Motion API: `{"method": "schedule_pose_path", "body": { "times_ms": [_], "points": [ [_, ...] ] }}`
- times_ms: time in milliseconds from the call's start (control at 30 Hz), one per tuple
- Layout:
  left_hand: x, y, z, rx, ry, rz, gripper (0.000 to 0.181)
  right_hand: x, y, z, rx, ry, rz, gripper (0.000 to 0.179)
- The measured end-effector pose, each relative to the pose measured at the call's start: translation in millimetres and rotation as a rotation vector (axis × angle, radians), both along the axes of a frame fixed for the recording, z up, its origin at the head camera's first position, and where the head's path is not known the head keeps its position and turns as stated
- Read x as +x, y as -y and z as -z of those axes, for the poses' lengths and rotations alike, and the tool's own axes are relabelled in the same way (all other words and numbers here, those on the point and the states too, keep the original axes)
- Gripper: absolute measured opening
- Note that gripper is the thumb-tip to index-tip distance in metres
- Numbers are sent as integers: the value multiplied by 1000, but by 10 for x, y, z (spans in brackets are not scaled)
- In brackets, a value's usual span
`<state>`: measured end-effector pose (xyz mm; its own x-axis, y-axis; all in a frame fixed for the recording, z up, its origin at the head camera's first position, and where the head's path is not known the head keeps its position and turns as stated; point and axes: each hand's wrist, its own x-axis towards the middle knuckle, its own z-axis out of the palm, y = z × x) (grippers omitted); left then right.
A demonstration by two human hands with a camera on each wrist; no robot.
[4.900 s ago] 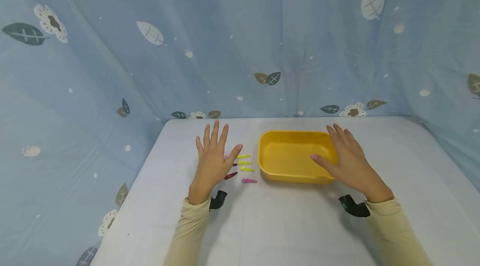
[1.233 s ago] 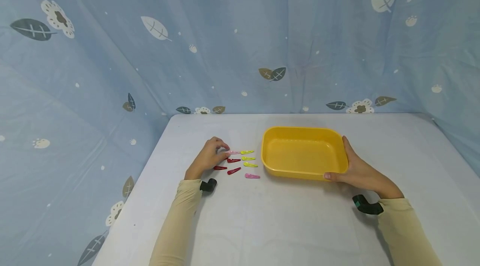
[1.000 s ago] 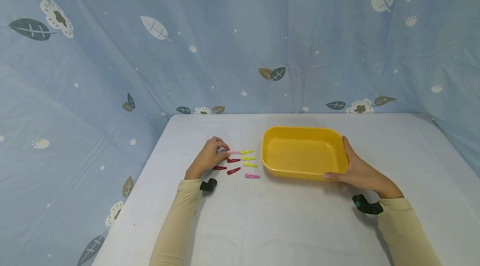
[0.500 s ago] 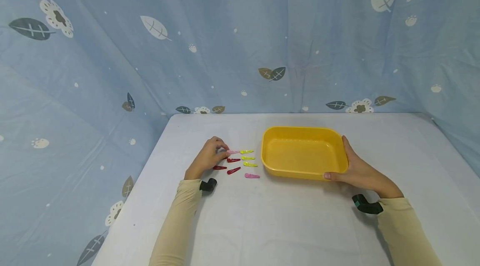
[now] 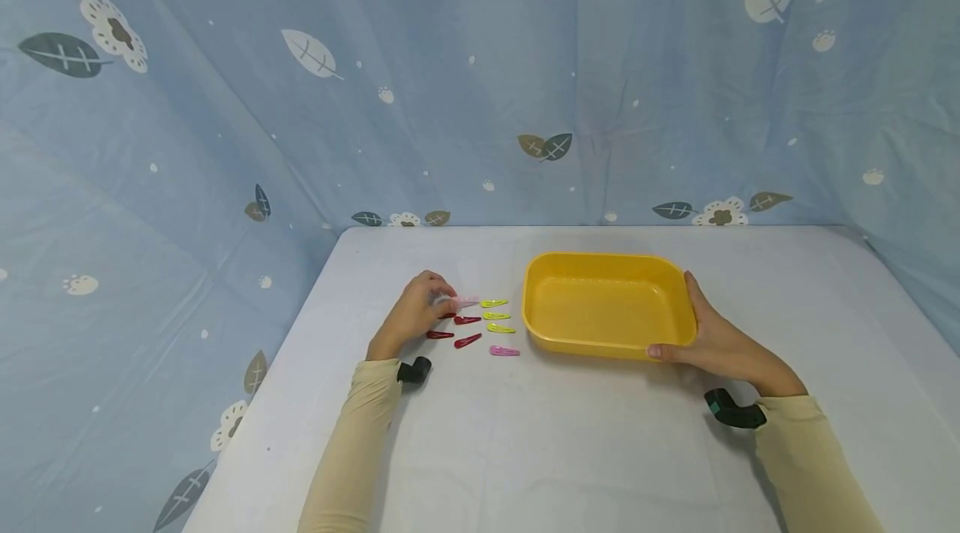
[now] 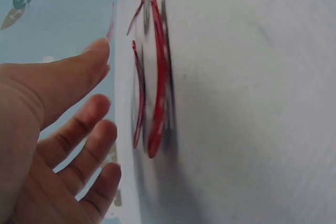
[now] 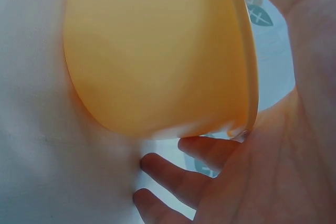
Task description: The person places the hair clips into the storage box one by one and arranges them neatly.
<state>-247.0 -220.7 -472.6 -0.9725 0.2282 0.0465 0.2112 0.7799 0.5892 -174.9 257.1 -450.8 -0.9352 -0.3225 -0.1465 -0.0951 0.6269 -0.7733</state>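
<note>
My left hand (image 5: 416,314) pinches a light pink snap hair clip (image 5: 467,302) between thumb and forefinger, at the back of a group of hair clips. In the left wrist view the clip's tip (image 6: 111,20) shows just past the thumb (image 6: 79,74); the other fingers are loosely bent. Close by lie several red hair clips (image 5: 467,320), several yellow-green ones (image 5: 497,316) and another pink clip (image 5: 504,351). On the right, my right hand (image 5: 720,341) grips the end of a yellow plastic basin (image 5: 581,345), thumb at its front corner, some fingers beside its outer wall.
A white-covered table (image 5: 570,441) bears everything. Blue patterned cloth (image 5: 420,99) hangs behind and at the sides. Each wrist wears a black camera mount, like the left mount (image 5: 415,370).
Both hands came down from hovering: the left to the clips, the right onto the basin's end. In the last half second the left hand and its pink clip shifted slightly, uncovering a red clip.
</note>
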Motion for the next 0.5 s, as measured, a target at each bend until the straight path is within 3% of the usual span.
{"method": "schedule_pose_path", "body": {
  "times_ms": [500],
  "points": [
    [11, -94, -189, 47, -39, 21, 19, 1, -14, 7, -5, 22, 2, 133]
  ]
}}
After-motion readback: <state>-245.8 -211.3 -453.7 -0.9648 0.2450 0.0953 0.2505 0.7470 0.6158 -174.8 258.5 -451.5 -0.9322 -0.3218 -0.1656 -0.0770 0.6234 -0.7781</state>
